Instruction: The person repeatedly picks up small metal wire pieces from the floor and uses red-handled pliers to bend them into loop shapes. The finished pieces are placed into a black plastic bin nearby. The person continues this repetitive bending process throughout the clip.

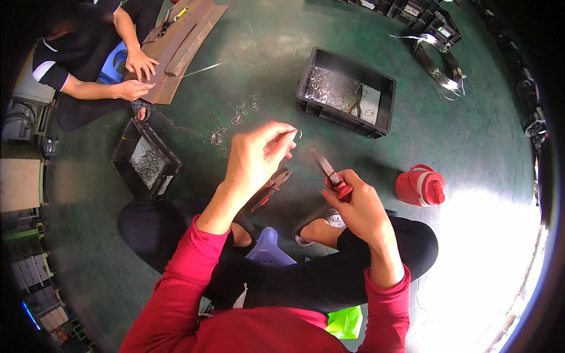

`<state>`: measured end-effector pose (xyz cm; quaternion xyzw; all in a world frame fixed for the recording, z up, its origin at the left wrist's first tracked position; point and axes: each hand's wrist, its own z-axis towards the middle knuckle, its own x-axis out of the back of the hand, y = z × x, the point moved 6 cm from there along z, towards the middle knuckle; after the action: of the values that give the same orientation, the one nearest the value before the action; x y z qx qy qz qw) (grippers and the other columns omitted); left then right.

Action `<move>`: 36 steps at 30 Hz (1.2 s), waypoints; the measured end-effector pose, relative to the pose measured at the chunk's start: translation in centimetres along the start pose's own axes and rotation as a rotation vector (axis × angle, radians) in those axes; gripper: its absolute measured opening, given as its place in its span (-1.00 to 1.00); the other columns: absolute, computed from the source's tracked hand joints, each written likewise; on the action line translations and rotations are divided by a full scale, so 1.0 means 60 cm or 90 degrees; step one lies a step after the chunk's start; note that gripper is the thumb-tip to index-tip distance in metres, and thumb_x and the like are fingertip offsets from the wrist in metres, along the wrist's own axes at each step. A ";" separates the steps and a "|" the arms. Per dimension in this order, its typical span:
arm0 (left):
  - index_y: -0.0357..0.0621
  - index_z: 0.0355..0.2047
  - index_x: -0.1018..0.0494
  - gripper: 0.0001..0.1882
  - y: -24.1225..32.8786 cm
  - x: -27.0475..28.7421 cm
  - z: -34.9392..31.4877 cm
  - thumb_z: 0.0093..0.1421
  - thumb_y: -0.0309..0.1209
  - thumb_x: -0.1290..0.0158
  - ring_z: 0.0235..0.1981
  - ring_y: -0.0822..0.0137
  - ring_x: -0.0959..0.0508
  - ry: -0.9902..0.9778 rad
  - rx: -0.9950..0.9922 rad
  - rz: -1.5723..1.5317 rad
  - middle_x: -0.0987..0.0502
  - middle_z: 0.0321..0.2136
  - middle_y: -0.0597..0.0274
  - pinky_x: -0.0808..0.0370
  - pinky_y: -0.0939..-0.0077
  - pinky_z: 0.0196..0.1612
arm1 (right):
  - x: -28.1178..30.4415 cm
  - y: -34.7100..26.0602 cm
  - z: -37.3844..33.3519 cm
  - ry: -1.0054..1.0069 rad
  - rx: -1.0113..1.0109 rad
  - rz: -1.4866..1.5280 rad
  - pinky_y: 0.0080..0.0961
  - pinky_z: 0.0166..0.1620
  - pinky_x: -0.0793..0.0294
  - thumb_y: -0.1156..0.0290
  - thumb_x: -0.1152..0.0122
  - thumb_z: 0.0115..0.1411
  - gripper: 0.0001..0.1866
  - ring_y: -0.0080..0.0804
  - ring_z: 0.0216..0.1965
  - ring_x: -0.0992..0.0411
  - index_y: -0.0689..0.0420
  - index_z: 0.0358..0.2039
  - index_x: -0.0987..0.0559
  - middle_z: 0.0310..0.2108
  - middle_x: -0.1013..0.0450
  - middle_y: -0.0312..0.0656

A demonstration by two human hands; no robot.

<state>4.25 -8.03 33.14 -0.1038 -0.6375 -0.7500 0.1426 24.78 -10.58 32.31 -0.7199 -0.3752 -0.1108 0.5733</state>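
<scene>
My left hand (254, 154) is raised in front of me, its thumb and fingertips pinched on a small bent wire (301, 135). The curved end of that wire sticks out past the fingertips. To the right, my right hand (364, 210) is wrapped round red-handled pliers (328, 167), whose metal jaws point up and to the left. The jaws are apart from the wire. Beneath my left wrist, a second pair of red-handled pliers (269, 191) shows near my feet, partly hidden by the hand and arm.
A black crate (347, 125) with shiny wire pieces stands ahead; another black crate (171, 154) is at left. Loose bent wires (219, 139) lie on the green floor. A red jug (419, 186) stands right, a wire coil (438, 65) far right. A co-worker's hands (139, 76) handle wire at far left.
</scene>
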 end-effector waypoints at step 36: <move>-0.30 -0.09 -0.45 -0.81 0.019 0.052 -0.086 0.29 -0.59 -0.01 -0.12 0.17 -0.62 0.099 -0.024 -0.288 -0.58 -0.17 0.03 -0.59 0.35 -0.06 | -0.093 -0.046 -0.027 -0.370 -0.065 0.359 -0.51 -0.22 -0.41 0.21 -0.18 0.28 -0.70 -0.47 -0.29 -0.47 0.20 -0.17 -0.55 -0.37 -0.52 -0.24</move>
<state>1.83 -13.51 34.40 0.0968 -0.6178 -0.7801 0.0175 19.52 -14.19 31.57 -0.8234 -0.3036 0.2405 0.4148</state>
